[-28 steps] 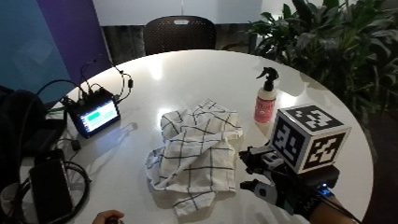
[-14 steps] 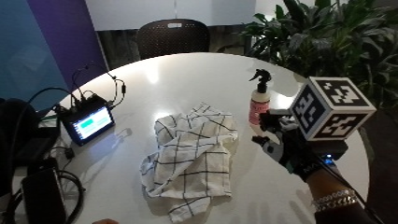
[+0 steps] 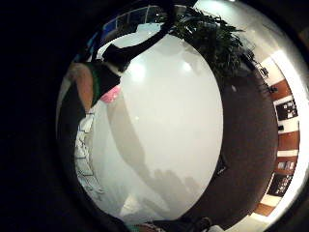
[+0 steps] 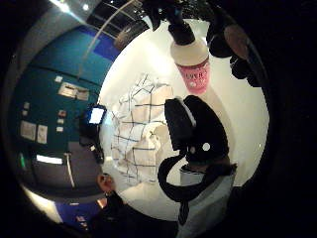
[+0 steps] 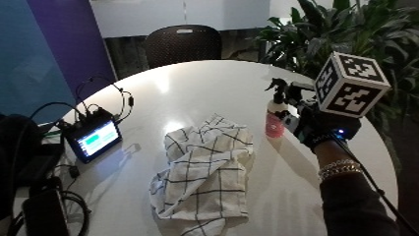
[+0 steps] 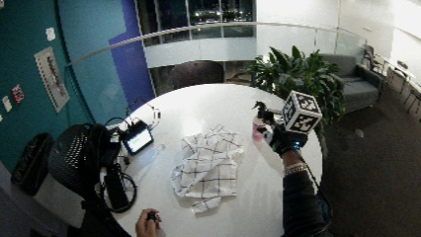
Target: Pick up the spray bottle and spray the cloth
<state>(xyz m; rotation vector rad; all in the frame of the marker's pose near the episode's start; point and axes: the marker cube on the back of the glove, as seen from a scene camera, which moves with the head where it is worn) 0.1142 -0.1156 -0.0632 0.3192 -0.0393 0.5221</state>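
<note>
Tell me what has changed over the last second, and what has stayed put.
The gloved right hand has come up from the near table edge and reached the spray bottle, now right at its side; whether the fingers are round it cannot be told. The bottle stays upright on the table, and the checked cloth lies unmoved.

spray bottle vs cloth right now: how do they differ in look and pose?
The spray bottle stands upright; the cloth lies crumpled flat. The bottle is rigid, with a pink label and a black trigger head; the cloth is white with a dark grid. The gloved right hand is right at the bottle, whether gripping it I cannot tell, while the cloth lies apart from it, untouched. Both rest on the white round table.
</note>
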